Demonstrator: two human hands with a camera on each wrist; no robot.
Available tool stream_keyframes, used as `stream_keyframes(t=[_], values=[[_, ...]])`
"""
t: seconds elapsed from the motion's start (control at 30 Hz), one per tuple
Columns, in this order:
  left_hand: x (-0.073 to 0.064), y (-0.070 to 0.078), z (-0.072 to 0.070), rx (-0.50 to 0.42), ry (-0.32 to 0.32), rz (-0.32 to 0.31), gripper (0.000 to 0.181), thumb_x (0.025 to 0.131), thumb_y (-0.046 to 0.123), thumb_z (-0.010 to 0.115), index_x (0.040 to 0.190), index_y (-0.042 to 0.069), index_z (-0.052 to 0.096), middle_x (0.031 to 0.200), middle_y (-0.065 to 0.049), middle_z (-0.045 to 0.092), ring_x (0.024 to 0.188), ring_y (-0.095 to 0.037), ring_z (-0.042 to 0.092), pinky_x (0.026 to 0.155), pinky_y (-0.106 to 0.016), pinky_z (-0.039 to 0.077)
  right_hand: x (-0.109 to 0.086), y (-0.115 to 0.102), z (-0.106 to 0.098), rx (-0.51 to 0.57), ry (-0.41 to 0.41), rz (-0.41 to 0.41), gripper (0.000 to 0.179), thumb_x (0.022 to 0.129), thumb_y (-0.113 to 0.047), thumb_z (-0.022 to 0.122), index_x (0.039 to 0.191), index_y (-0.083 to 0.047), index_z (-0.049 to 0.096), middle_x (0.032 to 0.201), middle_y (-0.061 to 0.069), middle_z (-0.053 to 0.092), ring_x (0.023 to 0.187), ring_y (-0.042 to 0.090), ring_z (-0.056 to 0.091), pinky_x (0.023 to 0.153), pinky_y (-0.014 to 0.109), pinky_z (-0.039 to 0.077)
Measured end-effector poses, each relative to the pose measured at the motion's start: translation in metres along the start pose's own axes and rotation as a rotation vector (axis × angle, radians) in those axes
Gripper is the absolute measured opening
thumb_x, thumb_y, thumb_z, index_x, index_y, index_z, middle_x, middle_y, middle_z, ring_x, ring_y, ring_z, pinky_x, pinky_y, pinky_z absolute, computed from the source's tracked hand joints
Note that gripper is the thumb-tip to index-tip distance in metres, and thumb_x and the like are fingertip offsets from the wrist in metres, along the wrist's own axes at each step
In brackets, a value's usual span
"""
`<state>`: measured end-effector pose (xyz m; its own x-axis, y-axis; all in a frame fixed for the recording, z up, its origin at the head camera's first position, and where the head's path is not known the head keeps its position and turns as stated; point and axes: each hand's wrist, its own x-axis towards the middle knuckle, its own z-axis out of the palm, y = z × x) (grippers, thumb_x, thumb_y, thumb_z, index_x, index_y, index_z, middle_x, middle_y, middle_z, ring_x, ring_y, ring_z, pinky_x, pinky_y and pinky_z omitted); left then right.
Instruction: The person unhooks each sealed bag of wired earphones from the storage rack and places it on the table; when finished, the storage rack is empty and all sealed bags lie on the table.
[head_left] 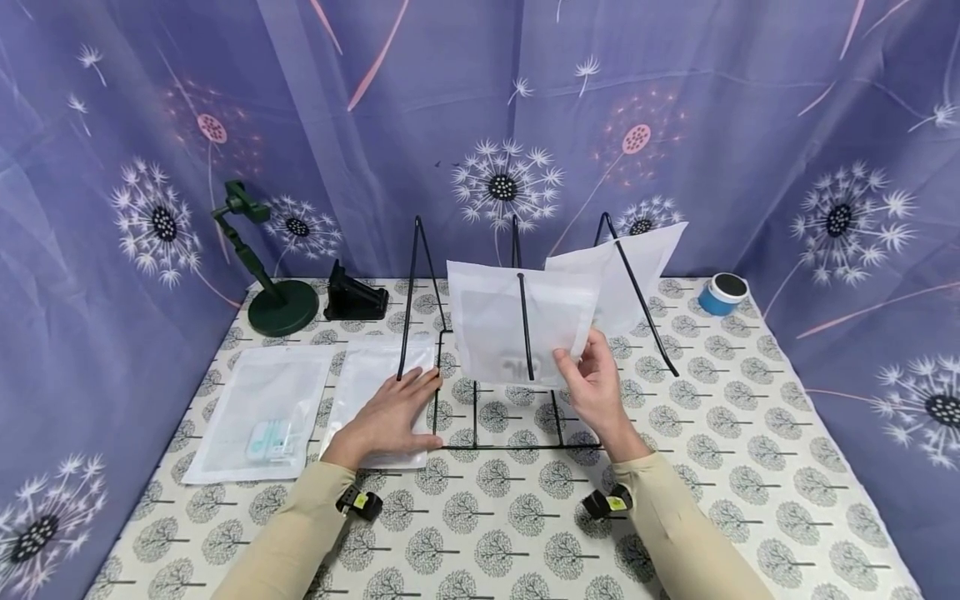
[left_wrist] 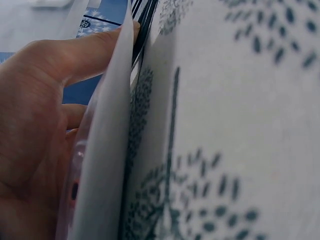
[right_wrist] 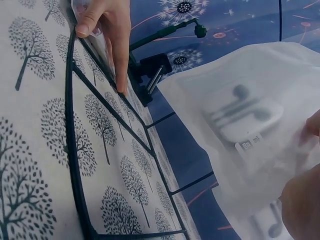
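A black wire display rack [head_left: 517, 447] with long prongs stands on the table. My right hand [head_left: 592, 383] pinches the lower right edge of a white zip pouch [head_left: 487, 308] at the middle prong, which runs across the pouch's front. In the right wrist view, an earphone case [right_wrist: 245, 110] shows through that pouch. Another white pouch [head_left: 637, 275] hangs tilted at the right prong. My left hand [head_left: 390, 417], fingers straight, rests over a flat pouch [head_left: 360, 375] beside the rack's left side; its thumb touches the base wire. What that pouch contains is mostly hidden.
To the far left lies another clear-and-white pouch [head_left: 281, 379] with a turquoise-and-white item inside. A dark green stand [head_left: 281, 308] and a black holder [head_left: 356, 296] are behind it. A blue jar [head_left: 722, 294] sits at the back right. Patterned curtains [head_left: 480, 125] surround the table.
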<state>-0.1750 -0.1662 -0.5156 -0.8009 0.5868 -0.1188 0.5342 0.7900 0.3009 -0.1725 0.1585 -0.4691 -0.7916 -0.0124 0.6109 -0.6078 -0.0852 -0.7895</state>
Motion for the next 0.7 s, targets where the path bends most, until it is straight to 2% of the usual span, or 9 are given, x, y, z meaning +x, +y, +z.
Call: stream_keyframes(t=[0.23, 0.7], values=[[0.0002, -0.0006, -0.0008, 0.005, -0.004, 0.003, 0.102, 0.080, 0.068, 0.062, 0.156, 0.015, 0.018, 0.164, -0.002, 0.012, 0.150, -0.031, 0.013, 0.119, -0.059, 0.012, -0.0036, -0.0030, -0.0006, -0.029, 0.008, 0.025, 0.033, 0.088, 0.020, 0.051, 0.119, 0.017, 0.040, 0.116, -0.002, 0.062, 0.099, 0.011, 0.066, 0.081, 0.025, 0.059], [0.0018, -0.0016, 0.0003, 0.012, -0.008, 0.002, 0.102, 0.080, 0.068, 0.062, 0.156, 0.015, 0.019, 0.164, -0.002, 0.013, 0.151, -0.030, 0.013, 0.119, -0.060, 0.012, -0.0089, -0.0074, -0.0036, -0.027, -0.009, 0.004, 0.034, 0.087, 0.021, 0.049, 0.119, 0.019, 0.038, 0.118, -0.002, 0.062, 0.100, 0.011, 0.067, 0.081, 0.029, 0.060]])
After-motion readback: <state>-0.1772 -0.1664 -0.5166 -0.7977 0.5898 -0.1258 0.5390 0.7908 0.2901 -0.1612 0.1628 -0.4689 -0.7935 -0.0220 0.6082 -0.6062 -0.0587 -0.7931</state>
